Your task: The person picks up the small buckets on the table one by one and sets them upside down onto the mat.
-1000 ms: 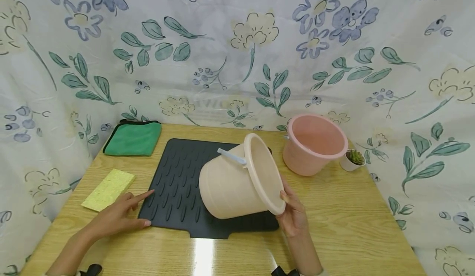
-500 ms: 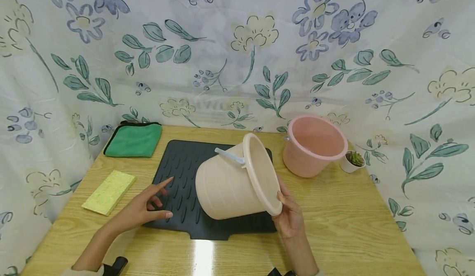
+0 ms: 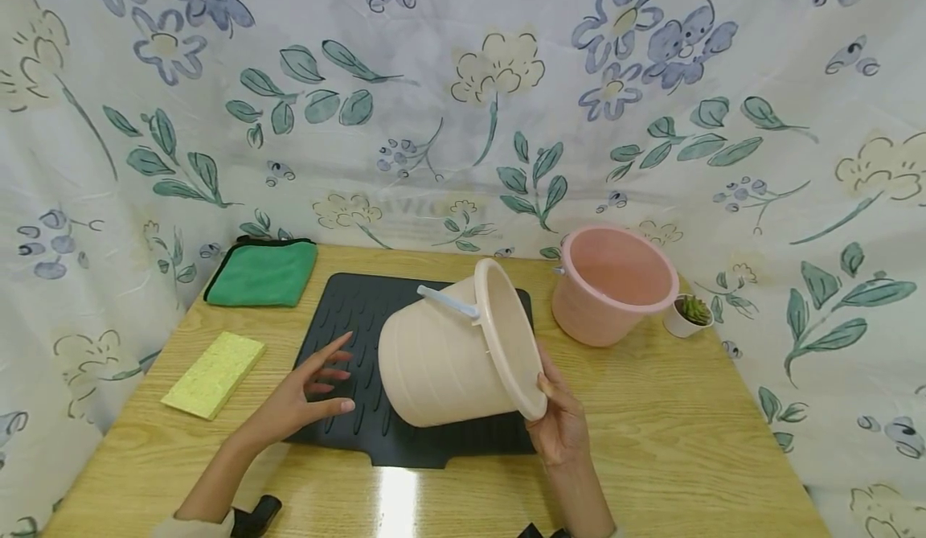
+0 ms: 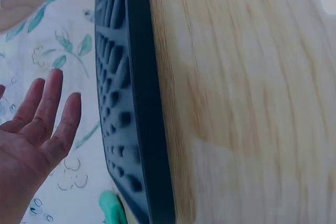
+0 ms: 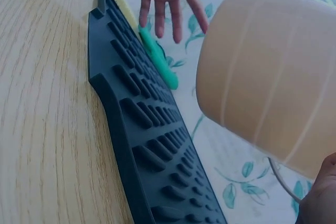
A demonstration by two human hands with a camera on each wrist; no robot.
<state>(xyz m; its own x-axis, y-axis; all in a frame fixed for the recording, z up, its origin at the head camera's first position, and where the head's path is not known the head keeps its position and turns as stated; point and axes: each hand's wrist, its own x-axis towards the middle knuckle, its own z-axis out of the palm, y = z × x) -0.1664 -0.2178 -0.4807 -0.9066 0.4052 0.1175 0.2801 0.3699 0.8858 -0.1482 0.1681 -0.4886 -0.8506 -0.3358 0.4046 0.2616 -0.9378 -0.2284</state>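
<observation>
In the head view a cream bucket (image 3: pixel 441 353) with a pale handle (image 3: pixel 450 302) is tilted, its mouth turned to the right. My right hand (image 3: pixel 560 417) grips its rim at the lower right. The right wrist view shows the bucket (image 5: pixel 268 72) held above the dark ridged drying mat (image 5: pixel 152 124). My left hand (image 3: pixel 304 401) hovers over the left part of the mat (image 3: pixel 347 305), fingers spread and holding nothing. A gap separates it from the bucket's base. In the left wrist view the left hand's fingers (image 4: pixel 50 103) are extended.
A yellow sponge (image 3: pixel 215 375) lies left of the mat, with a green zip pouch (image 3: pixel 262 274) behind it. At the back right stand a pink bucket (image 3: pixel 604 317) and a small potted succulent (image 3: pixel 687 315). A floral curtain (image 3: pixel 434 120) hangs behind the wooden table (image 3: pixel 673 441).
My left hand has risen from the mat's left edge and moved right toward the bucket, fingers spreading. The cream bucket in my right hand has shifted slightly left.
</observation>
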